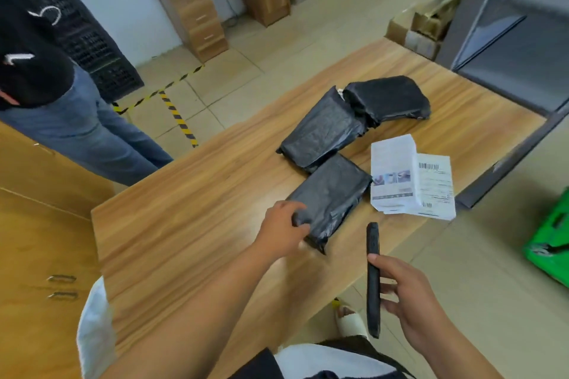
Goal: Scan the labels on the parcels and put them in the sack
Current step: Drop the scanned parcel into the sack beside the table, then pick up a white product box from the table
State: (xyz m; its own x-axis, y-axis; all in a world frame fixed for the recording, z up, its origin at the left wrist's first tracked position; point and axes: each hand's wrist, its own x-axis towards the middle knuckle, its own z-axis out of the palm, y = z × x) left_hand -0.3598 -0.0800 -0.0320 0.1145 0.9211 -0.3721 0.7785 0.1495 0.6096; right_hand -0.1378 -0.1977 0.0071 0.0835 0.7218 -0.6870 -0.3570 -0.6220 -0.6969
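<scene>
Hands: both busy at the near end of the surface, each holding something.
Left hand (284,224): fingers curled over the near end of the nearest black parcel (334,194), which lies flat on the wooden surface (184,224).
Right hand (409,295): wrapped round a black handheld scanner (373,280), held edge-on just right of that parcel and not touching it.
Step in hand: probably lifting or turning this parcel to find its label, since no label shows on the upper face.
Doing it well: pinch through the slack film onto the contents so the bag does not slip. Turn the label face up and pull it flat, as wrinkled glossy plastic may spoil the read. Then bring the scanner's window square over the barcode.
Bystander (77,132): a person in jeans stands off the far left corner, clear of the work.
Middle black parcel (320,132): touches the nearest one at its far end.
Far black parcel (388,98): rests against the middle one.
White parcel (391,175): just right of the nearest black parcel, with a barcode label (435,184) facing up.
Cardboard boxes (412,31): on the floor beyond the surface, contents too blurred to name.
Green sack (551,243): on the floor at the right edge, well apart from the parcels. Its inside is out of view, so I cannot tell what it holds.
</scene>
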